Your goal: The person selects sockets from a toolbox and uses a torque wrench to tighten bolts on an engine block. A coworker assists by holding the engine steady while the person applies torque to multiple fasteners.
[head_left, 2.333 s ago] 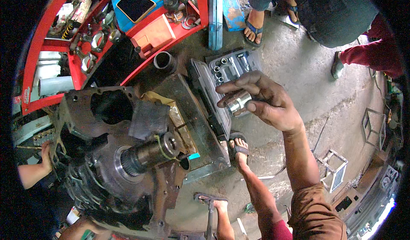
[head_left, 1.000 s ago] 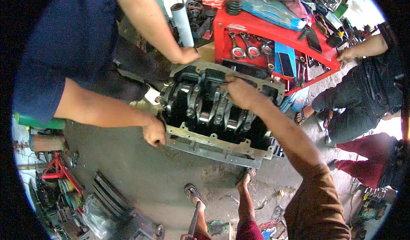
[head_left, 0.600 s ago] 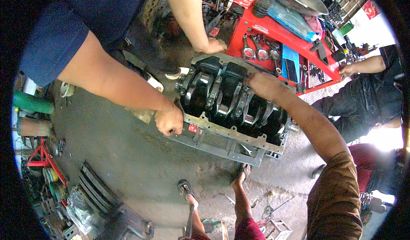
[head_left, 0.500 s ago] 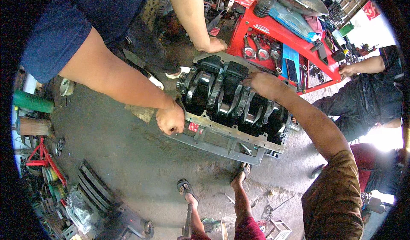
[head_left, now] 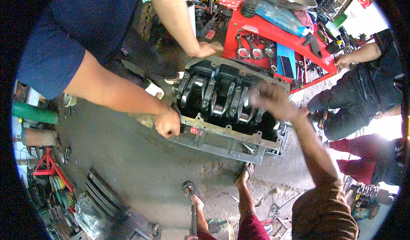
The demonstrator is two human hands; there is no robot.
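The engine block (head_left: 232, 134) is lying beneath the right hand (head_left: 275, 101), whose fingers are pointing left over the right half of its open top. Blur is hiding whether they are touching it, spread or closed on anything. The block's long axis is slanting from upper left to lower right, and the crankshaft (head_left: 218, 109) is running the same way inside. A co-worker's hands (head_left: 167, 123) are resting at the left end. The left hand (head_left: 191, 238) is barely showing beside a dark bar (head_left: 193, 218), its grip impossible to tell.

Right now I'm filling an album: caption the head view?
Right hand, blurred, over an engine block beside a red cart.
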